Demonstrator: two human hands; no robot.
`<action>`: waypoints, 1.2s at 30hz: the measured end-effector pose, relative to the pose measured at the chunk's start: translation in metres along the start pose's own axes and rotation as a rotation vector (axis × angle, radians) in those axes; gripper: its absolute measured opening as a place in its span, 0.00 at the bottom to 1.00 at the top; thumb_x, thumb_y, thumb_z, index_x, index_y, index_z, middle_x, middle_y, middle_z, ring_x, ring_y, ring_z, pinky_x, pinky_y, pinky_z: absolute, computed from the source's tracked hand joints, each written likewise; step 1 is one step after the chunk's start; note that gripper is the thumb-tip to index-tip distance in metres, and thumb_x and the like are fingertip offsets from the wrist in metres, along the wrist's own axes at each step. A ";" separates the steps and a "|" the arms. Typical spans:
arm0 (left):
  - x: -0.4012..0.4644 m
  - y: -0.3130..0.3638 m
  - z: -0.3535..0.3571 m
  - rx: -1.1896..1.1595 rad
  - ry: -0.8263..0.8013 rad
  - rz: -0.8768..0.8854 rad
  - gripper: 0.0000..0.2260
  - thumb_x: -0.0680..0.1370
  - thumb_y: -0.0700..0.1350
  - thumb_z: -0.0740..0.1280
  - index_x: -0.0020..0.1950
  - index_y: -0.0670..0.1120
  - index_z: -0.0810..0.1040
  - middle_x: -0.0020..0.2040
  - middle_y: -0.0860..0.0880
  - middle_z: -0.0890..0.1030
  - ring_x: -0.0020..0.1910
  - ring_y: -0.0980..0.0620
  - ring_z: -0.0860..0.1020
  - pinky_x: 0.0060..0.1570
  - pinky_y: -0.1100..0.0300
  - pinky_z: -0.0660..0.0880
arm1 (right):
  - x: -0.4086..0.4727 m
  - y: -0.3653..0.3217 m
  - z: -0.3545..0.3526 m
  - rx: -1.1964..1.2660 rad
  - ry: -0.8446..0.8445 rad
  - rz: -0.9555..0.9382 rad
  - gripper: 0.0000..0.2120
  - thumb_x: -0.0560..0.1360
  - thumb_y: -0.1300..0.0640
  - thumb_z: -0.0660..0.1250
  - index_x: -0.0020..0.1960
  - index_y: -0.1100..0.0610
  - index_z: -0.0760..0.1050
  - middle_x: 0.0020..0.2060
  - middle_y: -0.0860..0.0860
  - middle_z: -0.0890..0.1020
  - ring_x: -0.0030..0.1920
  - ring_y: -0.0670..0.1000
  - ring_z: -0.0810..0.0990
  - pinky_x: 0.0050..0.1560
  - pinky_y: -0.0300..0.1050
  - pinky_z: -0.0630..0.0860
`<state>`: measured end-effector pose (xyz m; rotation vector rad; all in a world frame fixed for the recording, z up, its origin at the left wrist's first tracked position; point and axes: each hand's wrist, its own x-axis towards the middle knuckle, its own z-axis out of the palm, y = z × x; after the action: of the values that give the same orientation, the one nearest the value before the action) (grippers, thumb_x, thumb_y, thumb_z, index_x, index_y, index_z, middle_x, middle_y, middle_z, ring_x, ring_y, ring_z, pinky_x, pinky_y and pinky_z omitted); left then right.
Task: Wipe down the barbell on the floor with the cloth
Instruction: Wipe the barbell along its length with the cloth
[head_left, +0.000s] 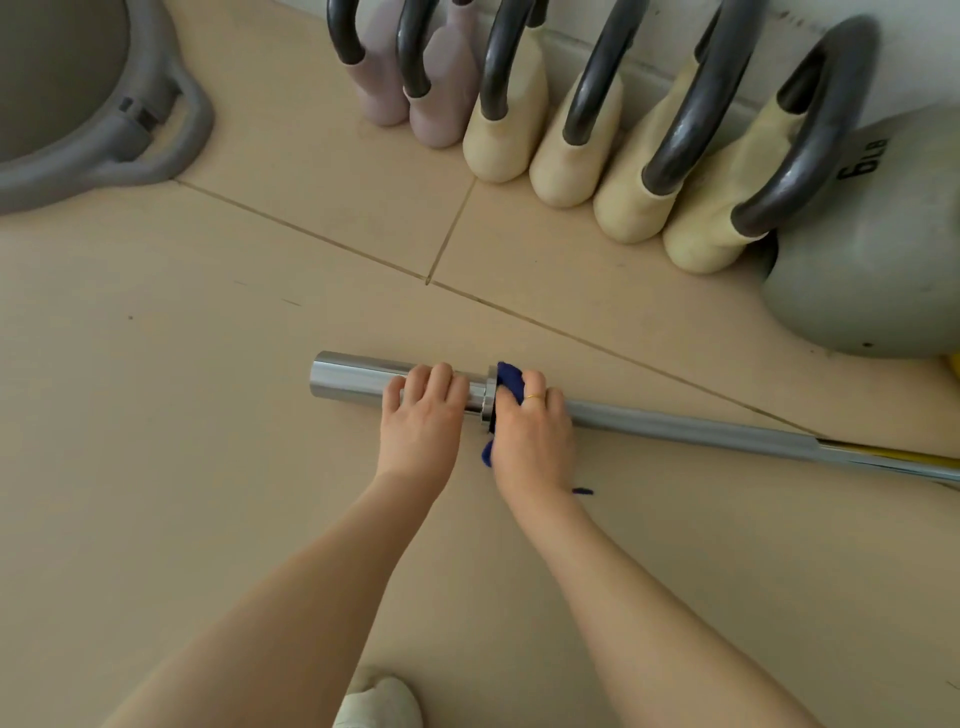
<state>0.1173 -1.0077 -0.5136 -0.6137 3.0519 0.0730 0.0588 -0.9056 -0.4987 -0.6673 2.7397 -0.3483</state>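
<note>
Barbell (675, 426) lies flat on the floor (208, 467), chrome sleeve end pointing away from the grey kettlebell (872, 249), shaft running off frame on the kettlebell side. Landmark: the collar (487, 397) between sleeve and shaft. Left hand (423, 413) sits on the sleeve just on the free-end side of the collar, fingers curled over the top, pinning the bar, nothing else in it. Right hand (530, 431) is right at the collar on the shaft side, closed around the blue cloth (509, 382) and pressing it onto the bar; most of the cloth is hidden under the palm, with a tuft above the collar and a tail hanging below it. Judgement: wiping the collar and shoulder, most of the shaft left to do. Risks: the sleeve probably spins on its bearing, so the left-hand grip may not stop the shaft rolling under wipe pressure, and the bar could creep toward the row of cream and lilac kettlebells (571, 145) beyond the collar. Cloth is bunched small, so contact patch is narrow and the underside facing the floor gets missed unless the bar is rotated. Loose tail could snag on the collar edge. Small blue scrap (583, 491) on the floor near the right wrist, possibly lint shed from the cloth; can't tell.
</note>
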 end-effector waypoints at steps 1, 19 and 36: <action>-0.001 0.002 -0.002 0.008 -0.014 -0.011 0.19 0.53 0.36 0.78 0.39 0.47 0.76 0.39 0.50 0.76 0.41 0.48 0.77 0.47 0.56 0.69 | -0.004 -0.001 0.000 0.014 -0.041 -0.056 0.16 0.62 0.65 0.72 0.50 0.58 0.79 0.51 0.57 0.78 0.41 0.60 0.76 0.39 0.47 0.74; -0.024 0.001 -0.030 -0.077 -0.266 -0.052 0.27 0.72 0.31 0.57 0.70 0.48 0.65 0.70 0.51 0.65 0.68 0.45 0.62 0.64 0.54 0.60 | -0.021 0.100 -0.034 -0.138 -0.120 0.120 0.19 0.80 0.56 0.54 0.70 0.52 0.64 0.64 0.58 0.68 0.60 0.61 0.68 0.59 0.51 0.67; -0.033 -0.020 -0.077 -0.382 -0.331 -0.333 0.28 0.78 0.37 0.56 0.76 0.49 0.52 0.76 0.50 0.56 0.75 0.49 0.52 0.71 0.50 0.54 | -0.001 0.020 -0.078 0.754 -0.194 -0.036 0.11 0.80 0.62 0.55 0.61 0.57 0.67 0.52 0.49 0.76 0.56 0.54 0.76 0.55 0.43 0.70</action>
<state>0.1543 -1.0178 -0.4359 -1.0042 2.5905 0.6842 0.0247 -0.8749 -0.4326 -0.4961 2.1616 -1.1695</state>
